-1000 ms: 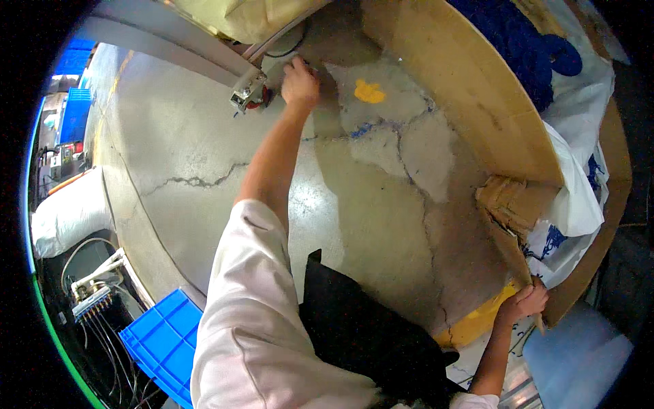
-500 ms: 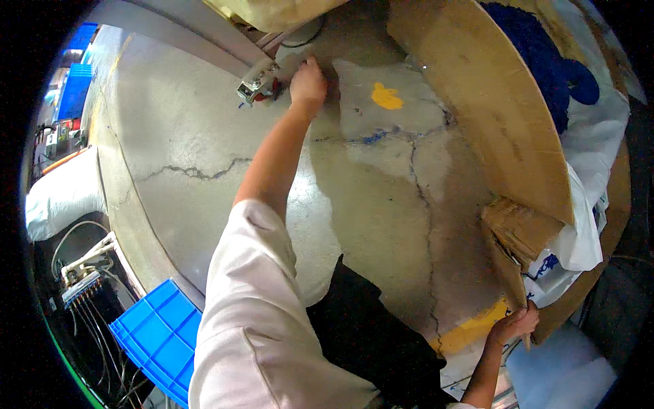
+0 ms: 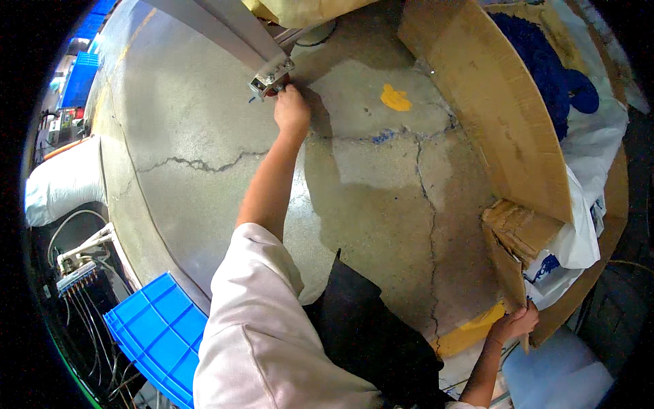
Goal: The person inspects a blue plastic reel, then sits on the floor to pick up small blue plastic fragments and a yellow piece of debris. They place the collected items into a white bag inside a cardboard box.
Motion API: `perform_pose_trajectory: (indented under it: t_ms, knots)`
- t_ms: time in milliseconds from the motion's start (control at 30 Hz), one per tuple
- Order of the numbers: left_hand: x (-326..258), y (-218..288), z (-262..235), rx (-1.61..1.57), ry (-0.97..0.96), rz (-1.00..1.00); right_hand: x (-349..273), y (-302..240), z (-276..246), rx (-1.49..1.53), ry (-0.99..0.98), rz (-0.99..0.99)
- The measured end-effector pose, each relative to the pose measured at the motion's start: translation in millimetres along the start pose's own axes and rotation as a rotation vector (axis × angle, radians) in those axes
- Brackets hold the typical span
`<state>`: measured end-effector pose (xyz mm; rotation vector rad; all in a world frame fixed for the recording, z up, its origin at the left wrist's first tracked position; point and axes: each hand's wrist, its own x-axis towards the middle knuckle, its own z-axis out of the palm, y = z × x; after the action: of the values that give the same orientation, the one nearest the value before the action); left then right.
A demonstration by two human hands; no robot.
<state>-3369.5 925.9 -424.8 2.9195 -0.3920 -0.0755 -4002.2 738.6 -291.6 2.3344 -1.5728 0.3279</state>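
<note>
My left hand [image 3: 293, 112] reaches far out over the floor, its fingers closed against the caster [image 3: 272, 78] at the foot of a grey metal post [image 3: 225, 31]. The fingertips are partly hidden there. At the lower right, my right hand [image 3: 516, 323] grips the edge of a flap of a large cardboard box [image 3: 501, 88], thumb on one side. Inside the box lie a white plastic liner [image 3: 593, 153] and dark blue granules [image 3: 531, 61]. A torn, folded cardboard piece [image 3: 521, 228] sticks out at the box's near corner.
Cracked concrete floor [image 3: 368, 204] spreads between my arms, with a yellow paint patch [image 3: 395, 99]. On the left are a blue plastic crate [image 3: 160, 334], a white sack [image 3: 68, 180], and a device with thin tubes [image 3: 78, 279]. A cloudy plastic bag [image 3: 555, 371] lies at the lower right.
My left hand has moved from beside the caster to the left and slightly nearer, onto it. My right hand keeps hold of the cardboard flap. The view has shifted a little.
</note>
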Motion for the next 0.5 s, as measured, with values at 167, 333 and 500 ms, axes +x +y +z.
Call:
perform_pose_trajectory:
  t_ms: [167, 333, 500]
  knots:
    - [-9, 5, 0, -0.054, 0.020, -0.021, 0, -3, -2, -0.041, -0.032, 0.013]
    - [-20, -1, -7, -0.071, 0.009, 0.041, 3, -12, -5, 0.040, 0.052, -0.029]
    - [-30, 0, -15, -0.079, 0.068, 0.117, 3, -10, -4, 0.034, 0.046, -0.029]
